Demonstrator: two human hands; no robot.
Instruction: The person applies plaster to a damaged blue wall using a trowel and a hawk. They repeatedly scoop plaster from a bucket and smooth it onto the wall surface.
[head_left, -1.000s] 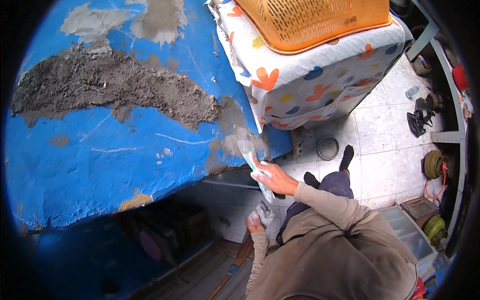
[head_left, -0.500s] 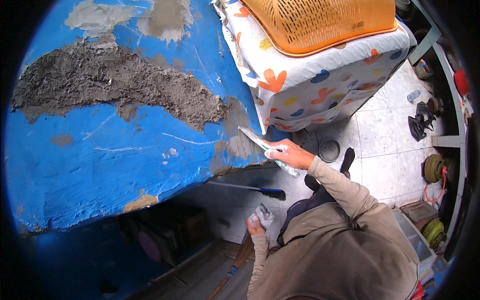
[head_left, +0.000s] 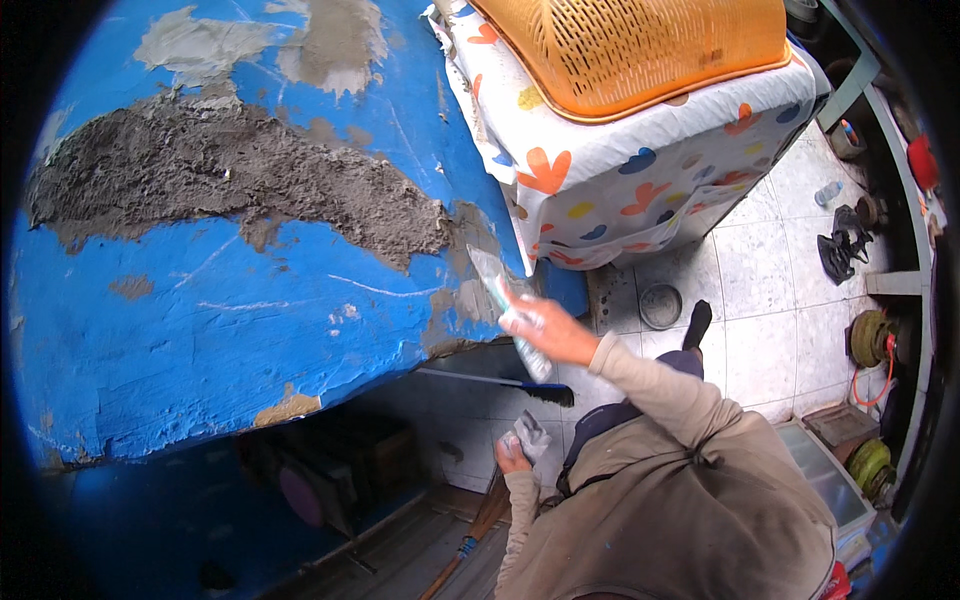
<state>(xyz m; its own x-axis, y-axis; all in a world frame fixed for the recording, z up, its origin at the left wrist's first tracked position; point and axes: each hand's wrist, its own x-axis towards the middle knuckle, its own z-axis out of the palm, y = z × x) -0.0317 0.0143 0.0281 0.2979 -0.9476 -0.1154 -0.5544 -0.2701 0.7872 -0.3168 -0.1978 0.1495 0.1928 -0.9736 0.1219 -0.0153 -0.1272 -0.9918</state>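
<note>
Right hand (head_left: 546, 328) outstretched, left hand (head_left: 513, 455) lower and closer in, each in curled grip

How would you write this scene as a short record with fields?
Right hand: holds a flat, pale scraper over a smooth grey patch
Left hand: holds a crumpled whitish bundle, material unclear
Blue painted surface: chipped, with a rough dark-grey plaster band
Nearby: orange perforated plastic basket on a white patterned cover
Below: pale square floor tiles, blue-and-black broom head

The white floor tiles (head_left: 755, 350) look bright, but under the blue surface (head_left: 200, 350) it is dark. The right hand (head_left: 548, 330) is a bit blurry. Things bend near the black edge.
</note>
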